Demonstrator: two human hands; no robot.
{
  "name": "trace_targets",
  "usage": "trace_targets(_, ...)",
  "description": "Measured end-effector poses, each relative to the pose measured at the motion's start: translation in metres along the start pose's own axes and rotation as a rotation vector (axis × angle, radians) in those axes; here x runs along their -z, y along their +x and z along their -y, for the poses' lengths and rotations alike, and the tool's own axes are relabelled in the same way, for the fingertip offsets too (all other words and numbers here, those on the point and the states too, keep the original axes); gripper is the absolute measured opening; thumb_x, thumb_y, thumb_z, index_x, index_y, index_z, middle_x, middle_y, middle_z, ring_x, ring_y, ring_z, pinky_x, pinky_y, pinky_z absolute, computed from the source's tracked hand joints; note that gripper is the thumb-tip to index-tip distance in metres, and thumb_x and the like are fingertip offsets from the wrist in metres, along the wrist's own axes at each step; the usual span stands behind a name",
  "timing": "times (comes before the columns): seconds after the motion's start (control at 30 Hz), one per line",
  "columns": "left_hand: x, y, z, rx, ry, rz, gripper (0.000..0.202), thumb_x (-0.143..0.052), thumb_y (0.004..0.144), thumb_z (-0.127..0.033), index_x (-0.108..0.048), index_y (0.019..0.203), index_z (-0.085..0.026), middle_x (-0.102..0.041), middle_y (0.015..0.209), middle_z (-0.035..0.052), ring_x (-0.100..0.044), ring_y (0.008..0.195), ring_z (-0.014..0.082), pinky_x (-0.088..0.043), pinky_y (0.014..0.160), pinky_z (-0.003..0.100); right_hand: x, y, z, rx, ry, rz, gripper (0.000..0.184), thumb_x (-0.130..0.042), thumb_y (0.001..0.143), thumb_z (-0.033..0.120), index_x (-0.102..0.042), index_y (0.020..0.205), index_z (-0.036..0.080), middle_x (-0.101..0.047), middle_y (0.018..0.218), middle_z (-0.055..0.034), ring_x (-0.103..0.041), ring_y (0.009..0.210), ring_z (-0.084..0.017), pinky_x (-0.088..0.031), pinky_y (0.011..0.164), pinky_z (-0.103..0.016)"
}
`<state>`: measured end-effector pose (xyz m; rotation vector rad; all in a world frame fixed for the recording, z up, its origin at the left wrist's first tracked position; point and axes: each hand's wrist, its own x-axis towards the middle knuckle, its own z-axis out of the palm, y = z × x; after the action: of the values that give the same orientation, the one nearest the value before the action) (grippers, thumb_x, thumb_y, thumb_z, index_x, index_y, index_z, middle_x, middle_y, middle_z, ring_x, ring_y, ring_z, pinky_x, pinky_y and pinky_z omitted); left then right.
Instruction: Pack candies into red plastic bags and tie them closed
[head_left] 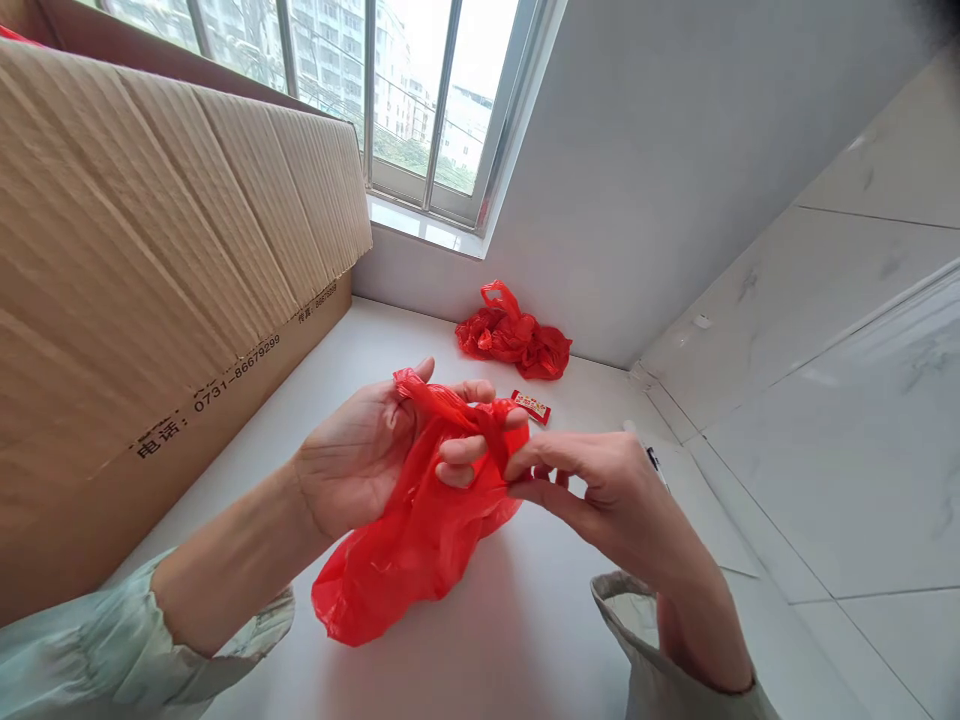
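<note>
A thin red plastic bag [409, 540] hangs between both hands above a white surface [525, 640]. My left hand [360, 455] has the bag's twisted handles looped over its palm and fingers, which curl around them. My right hand [600, 490] pinches the same twisted part with thumb and fingertips, right against the left fingers. The bag's body droops down to the white surface, crumpled.
A large cardboard box [150, 280] with printed numbers fills the left side. A second crumpled red bag [514, 338] lies by the back wall under the window [405, 100]. A small red packet [531, 405] lies just behind the hands. Marble-tiled wall on the right.
</note>
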<state>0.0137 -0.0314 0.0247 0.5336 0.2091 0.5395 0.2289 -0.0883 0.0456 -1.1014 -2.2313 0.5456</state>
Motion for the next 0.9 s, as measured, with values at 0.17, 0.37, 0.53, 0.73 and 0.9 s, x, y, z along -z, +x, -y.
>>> trace_targets(0.17,-0.005,-0.002,0.002,0.053,0.447,0.023,0.057,-0.036,0.094,-0.062,-0.060,0.070,-0.016,-0.050,0.057,0.0020,-0.039,0.052,0.0135,-0.038,0.055,0.025,0.005,0.010,-0.021,-0.020,0.290,-0.158,0.009,-0.069,0.086,0.034,-0.068,0.091,0.026,-0.069,0.089,-0.0006,-0.064,0.083,-0.016,-0.052,0.074,-0.029)
trace_targets(0.37,-0.019,-0.014,0.001,0.074,1.132,0.054,0.056,-0.016,0.101,-0.052,-0.046,0.067,-0.019,-0.048,0.064,0.0011,-0.039,0.058,0.0143,-0.034,0.058,0.026,-0.020,0.022,-0.033,0.024,0.657,0.166,0.064,-0.054,0.088,0.064,-0.045,0.142,0.030,-0.061,0.124,-0.0074,-0.060,0.111,-0.022,-0.049,0.096,-0.038)
trace_targets(0.53,-0.022,-0.021,-0.003,-0.283,1.527,-0.152,0.040,-0.023,0.102,-0.042,-0.031,0.069,-0.021,-0.030,0.066,-0.0024,-0.023,0.056,0.0134,-0.027,0.051,0.026,-0.030,0.024,-0.029,-0.156,0.676,0.141,0.051,-0.045,0.095,0.060,-0.056,0.132,0.028,-0.053,0.069,0.0033,-0.053,0.068,-0.013,-0.046,0.069,-0.026)
trace_targets(0.73,-0.022,-0.013,0.004,-0.600,1.873,-0.077,0.039,-0.032,0.103,-0.029,-0.054,0.072,-0.020,-0.053,0.093,0.0038,-0.052,0.092,0.0185,-0.042,0.078,0.025,-0.029,0.024,-0.034,-0.360,0.872,0.037,0.055,-0.047,0.093,0.062,-0.052,0.135,0.027,-0.054,0.073,0.0030,-0.052,0.064,-0.011,-0.042,0.059,-0.022)
trace_targets(0.9,-0.014,-0.003,0.014,-0.615,2.028,0.037,0.034,-0.033,0.102,-0.030,-0.053,0.077,-0.019,-0.053,0.107,0.0087,-0.054,0.090,0.0202,-0.047,0.077,0.030,-0.031,0.027,-0.037,-0.369,0.899,-0.058,0.051,-0.054,0.089,0.064,-0.065,0.115,0.021,-0.065,0.097,-0.0048,-0.058,0.075,-0.012,-0.045,0.065,-0.023)
